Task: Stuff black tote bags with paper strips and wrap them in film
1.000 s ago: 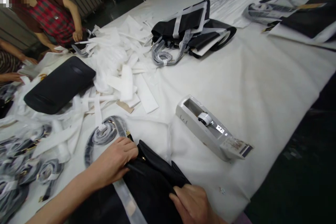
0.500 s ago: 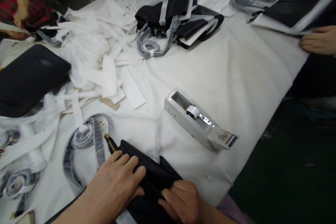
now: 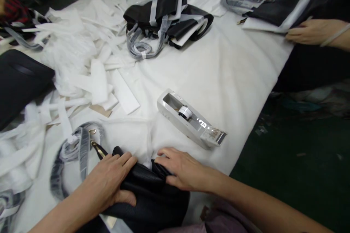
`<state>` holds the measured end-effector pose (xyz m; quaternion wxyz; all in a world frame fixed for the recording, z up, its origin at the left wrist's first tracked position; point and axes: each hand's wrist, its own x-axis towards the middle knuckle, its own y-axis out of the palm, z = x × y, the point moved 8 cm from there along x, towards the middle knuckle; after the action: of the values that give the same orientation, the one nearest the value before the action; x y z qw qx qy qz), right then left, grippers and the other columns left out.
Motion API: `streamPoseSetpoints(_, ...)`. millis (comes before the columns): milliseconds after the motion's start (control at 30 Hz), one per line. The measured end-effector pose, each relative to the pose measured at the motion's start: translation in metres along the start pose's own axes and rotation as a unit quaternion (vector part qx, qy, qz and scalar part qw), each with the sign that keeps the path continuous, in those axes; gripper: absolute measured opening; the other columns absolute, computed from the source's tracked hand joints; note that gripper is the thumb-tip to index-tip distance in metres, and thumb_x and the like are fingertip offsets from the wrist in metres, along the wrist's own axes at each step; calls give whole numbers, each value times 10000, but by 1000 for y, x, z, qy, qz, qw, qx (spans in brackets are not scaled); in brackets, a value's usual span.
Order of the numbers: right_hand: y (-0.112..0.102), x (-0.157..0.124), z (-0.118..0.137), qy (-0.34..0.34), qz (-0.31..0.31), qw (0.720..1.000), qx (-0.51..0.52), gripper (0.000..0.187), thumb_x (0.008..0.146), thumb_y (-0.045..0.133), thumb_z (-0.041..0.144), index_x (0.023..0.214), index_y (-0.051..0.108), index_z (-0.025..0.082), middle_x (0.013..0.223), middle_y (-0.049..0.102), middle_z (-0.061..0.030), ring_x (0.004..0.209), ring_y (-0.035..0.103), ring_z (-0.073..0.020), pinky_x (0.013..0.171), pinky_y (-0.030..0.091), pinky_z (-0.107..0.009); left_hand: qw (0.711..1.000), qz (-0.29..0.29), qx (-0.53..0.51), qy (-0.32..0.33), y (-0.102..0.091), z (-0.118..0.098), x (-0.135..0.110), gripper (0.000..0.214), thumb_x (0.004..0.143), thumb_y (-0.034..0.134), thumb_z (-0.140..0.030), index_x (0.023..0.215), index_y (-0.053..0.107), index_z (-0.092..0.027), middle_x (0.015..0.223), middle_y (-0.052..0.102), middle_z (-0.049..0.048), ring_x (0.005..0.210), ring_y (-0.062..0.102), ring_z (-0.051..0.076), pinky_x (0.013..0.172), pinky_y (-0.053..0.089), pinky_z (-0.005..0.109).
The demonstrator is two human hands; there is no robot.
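A black leather-look bag (image 3: pixel 155 204) lies at the table's near edge in front of me. My left hand (image 3: pixel 112 178) grips its upper left edge, fingers bent over the far side and thumb against the front. At the upper right corner my right hand (image 3: pixel 182 169) has hold of a fold, with the fingertips partly hidden in it. A gold-toothed zipper end (image 3: pixel 98 149) sticks out past my left hand. Beside it lies a coiled strap (image 3: pixel 82 149) in clear wrapping. Beyond the bag sits a grey tape dispenser (image 3: pixel 188 120) with a roll in it.
White foam and paper scraps (image 3: pixel 82 47) are heaped to the left, near a dark case (image 3: pixel 22 80). Wrapped black bags (image 3: pixel 166 14) lie farther back. At right, a co-worker's hand (image 3: pixel 308 32) touches another black bag (image 3: pixel 276 7). The table's edge runs along the right.
My right hand has moved up from the bag's front to its upper right corner. My left hand stays on the top edge, its thumb now lower. The view has shifted right.
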<state>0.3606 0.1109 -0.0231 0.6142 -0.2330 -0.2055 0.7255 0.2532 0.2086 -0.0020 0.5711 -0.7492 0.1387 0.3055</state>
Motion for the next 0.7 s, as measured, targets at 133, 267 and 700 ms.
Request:
streamPoseSetpoints(133,1,4,10,-38,-8,999,-4,378,718,595,122,1087,560,196,1065,568,-61,955,542,-188,830,466,-309,999,-8,-25,-19,-4,4,-9,592,697,620,-692,1018,585,-196,962,600,67,849,600,286,772,437,403)
streamPoseSetpoints(267,0,4,25,-59,-31,997,36,418,678,577,99,1089,571,173,1091,553,-73,991,525,-200,908,442,-337,995,4,-102,11,-16,9,-9,493,793,566,-632,1054,586,-214,977,599,55,846,617,241,762,439,332)
streamPoseSetpoints(700,18,15,-2,37,-158,987,11,239,918,544,280,713,580,163,788,559,-33,743,532,-149,686,457,-271,1000,-9,7,-7,-1,35,18,259,900,513,-434,817,589,-200,780,667,59,788,628,259,758,424,381)
